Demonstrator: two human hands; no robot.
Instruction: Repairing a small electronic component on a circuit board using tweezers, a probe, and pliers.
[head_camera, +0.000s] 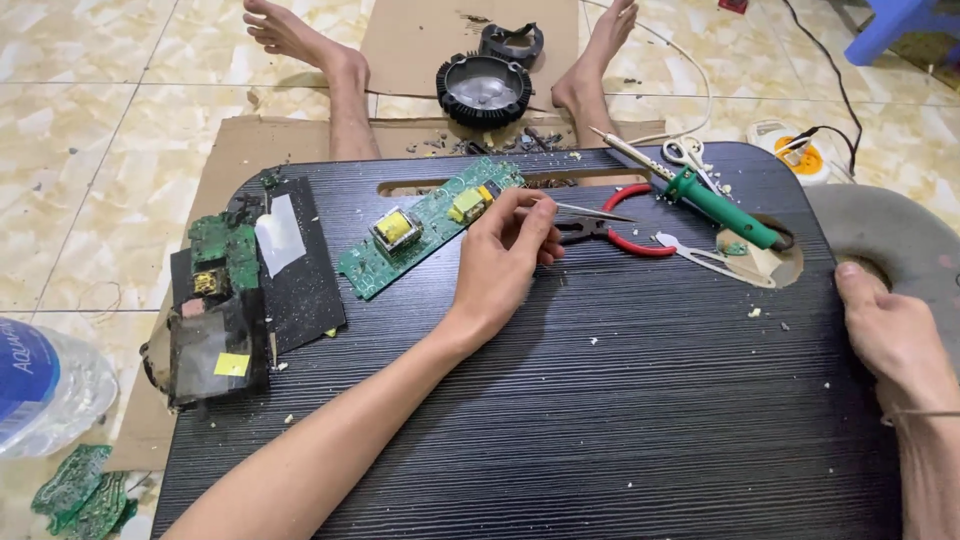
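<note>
We see left hand (505, 255) pinching tweezers (590, 211) beside long green circuit board (425, 225) lying on black bench (560, 400); right hand (890, 335) loose, empty, resting at bench edge; green soldering iron (715, 205), red pliers (625, 230) near

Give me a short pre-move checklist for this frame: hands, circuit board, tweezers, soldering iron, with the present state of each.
1. Left hand on the green circuit board: ok, fingers rest at its right end.
2. Tweezers in the left hand: ok, tips point right, away from the board.
3. Board flat on the black lap table: ok.
4. Soldering iron set aside: ok, untouched by either hand; whether it is hot, cannot tell.
5. Right hand free: ok, it rests at the table's right edge, holding nothing.
6. Red-handled pliers clear of the board: ok.
</note>
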